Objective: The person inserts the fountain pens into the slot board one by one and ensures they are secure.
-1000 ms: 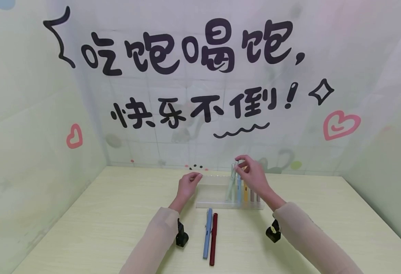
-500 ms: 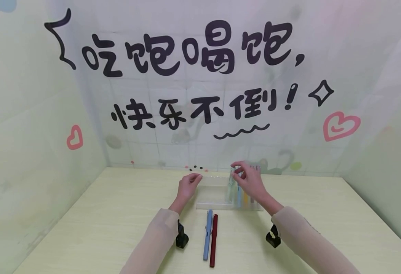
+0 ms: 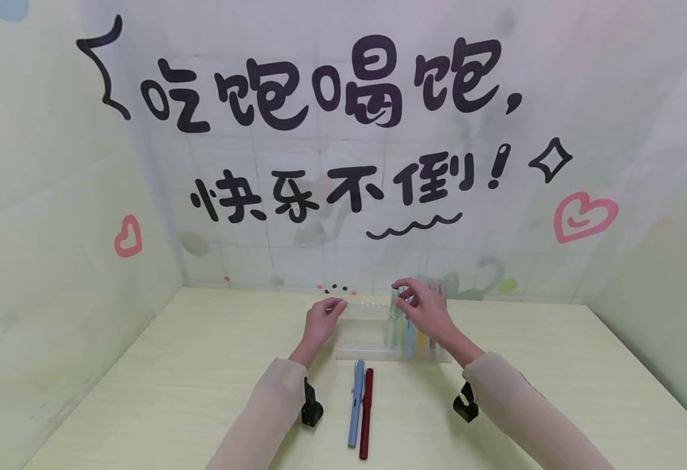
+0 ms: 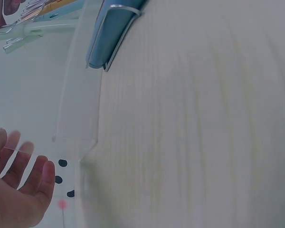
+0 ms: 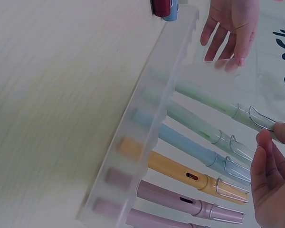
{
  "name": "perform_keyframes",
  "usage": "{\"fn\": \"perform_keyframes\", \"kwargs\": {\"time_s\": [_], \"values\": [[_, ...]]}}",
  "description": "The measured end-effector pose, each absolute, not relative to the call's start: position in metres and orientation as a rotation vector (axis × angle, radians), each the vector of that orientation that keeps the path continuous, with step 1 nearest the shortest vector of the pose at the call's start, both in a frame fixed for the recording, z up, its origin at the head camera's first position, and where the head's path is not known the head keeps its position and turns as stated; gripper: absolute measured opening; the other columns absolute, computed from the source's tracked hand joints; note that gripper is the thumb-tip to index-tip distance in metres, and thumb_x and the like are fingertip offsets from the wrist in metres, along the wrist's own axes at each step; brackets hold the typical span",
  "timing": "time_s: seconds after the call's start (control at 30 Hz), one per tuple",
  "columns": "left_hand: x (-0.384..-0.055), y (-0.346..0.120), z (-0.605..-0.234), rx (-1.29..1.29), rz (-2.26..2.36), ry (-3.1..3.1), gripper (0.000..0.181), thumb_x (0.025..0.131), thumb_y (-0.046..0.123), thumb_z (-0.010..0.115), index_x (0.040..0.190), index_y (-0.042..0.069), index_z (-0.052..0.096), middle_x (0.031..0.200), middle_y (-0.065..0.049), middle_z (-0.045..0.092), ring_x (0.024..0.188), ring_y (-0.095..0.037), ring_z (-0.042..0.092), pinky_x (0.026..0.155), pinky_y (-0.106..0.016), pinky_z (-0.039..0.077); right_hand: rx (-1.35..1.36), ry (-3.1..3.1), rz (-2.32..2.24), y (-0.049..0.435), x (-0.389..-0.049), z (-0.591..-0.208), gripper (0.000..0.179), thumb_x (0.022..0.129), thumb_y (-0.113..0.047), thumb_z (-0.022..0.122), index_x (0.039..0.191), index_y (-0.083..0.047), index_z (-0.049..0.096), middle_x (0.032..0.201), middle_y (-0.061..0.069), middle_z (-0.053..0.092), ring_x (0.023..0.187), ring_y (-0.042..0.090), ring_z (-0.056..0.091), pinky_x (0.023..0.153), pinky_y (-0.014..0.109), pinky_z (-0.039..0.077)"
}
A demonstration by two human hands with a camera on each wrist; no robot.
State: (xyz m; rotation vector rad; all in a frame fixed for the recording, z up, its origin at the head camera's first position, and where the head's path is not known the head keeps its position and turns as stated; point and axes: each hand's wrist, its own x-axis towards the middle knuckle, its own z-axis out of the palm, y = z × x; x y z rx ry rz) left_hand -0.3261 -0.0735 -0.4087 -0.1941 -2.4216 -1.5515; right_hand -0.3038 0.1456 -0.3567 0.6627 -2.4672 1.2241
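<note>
My right hand [image 3: 427,308] pinches the clipped cap end of a pale green fountain pen [image 5: 216,105], which stands in a frosted clear pen rack [image 3: 362,354]. It is the leftmost of a row in the head view. Beside it stand a second green pen [image 5: 194,122], a light blue pen [image 5: 187,145], an orange pen [image 5: 173,167] and two mauve pens [image 5: 168,194], partly behind the right hand in the head view. My left hand [image 3: 323,321] holds the rack's upper left corner between thumb and fingers; the fingers show through the clear panel in the left wrist view.
In front of the rack, a blue pen [image 3: 355,405] and a dark red pen [image 3: 366,414] lie side by side on the pale wooden table [image 3: 214,385]. A printed cloth backdrop [image 3: 296,261] rises behind the table and along both sides.
The right hand has shifted slightly left and down, and the green pen has gone from leaning to nearly upright in the rack. The left hand has stayed at the corner.
</note>
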Motion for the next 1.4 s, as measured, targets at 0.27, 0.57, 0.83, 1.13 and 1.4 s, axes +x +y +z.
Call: {"fn": "perform_keyframes", "kwargs": {"time_s": [0.27,0.57,0.83,1.13,1.4], "values": [[-0.326,-0.074,-0.409,-0.2,-1.549,-2.416,0.023,0.088,0.021,0.054,0.099,0.002,0.064,0.097,-0.011,0.063,0.092,-0.024,0.057,0.076,-0.035,0.047,0.627,-2.497,1.241,0.144,-0.306,-0.356,0.025,0.085,-0.01,0.059,0.109,-0.009,0.054,0.085,0.007,0.063,0.056,0.014,0.053,0.049,0.026,0.048],[-0.325,-0.073,-0.409,-0.199,-1.554,-2.415,0.024,0.089,0.02,0.054,0.1,0.001,0.063,0.096,-0.011,0.063,0.091,-0.024,0.056,0.075,-0.035,0.047,0.665,-2.494,0.976,0.144,-0.311,-0.359,0.029,0.084,-0.011,0.061,0.111,-0.007,0.055,0.074,0.0,0.059,0.053,0.01,0.047,0.049,0.026,0.043],[-0.324,-0.073,-0.408,-0.184,-1.564,-2.421,0.024,0.089,0.02,0.054,0.1,0.002,0.063,0.097,-0.011,0.062,0.092,-0.024,0.056,0.077,-0.035,0.047,0.69,-2.496,0.882,0.145,-0.314,-0.364,0.037,0.082,-0.009,0.062,0.117,-0.006,0.053,0.061,-0.007,0.051,0.05,0.008,0.044,0.05,0.026,0.04],[-0.324,-0.073,-0.406,-0.187,-1.568,-2.42,0.024,0.089,0.02,0.054,0.101,0.001,0.063,0.098,-0.012,0.062,0.094,-0.025,0.056,0.078,-0.035,0.046,0.656,-2.595,0.849,0.142,-0.315,-0.365,0.048,0.081,-0.011,0.063,0.126,-0.011,0.046,0.059,-0.008,0.051,0.048,0.009,0.044,0.054,0.031,0.04],[-0.323,-0.072,-0.407,-0.193,-1.554,-2.425,0.024,0.089,0.02,0.054,0.101,0.001,0.063,0.098,-0.011,0.062,0.092,-0.025,0.056,0.077,-0.034,0.047,0.634,-2.65,0.869,0.141,-0.317,-0.367,0.053,0.08,-0.011,0.063,0.129,-0.009,0.043,0.057,-0.005,0.049,0.047,0.01,0.043,0.043,0.024,0.037]]}}
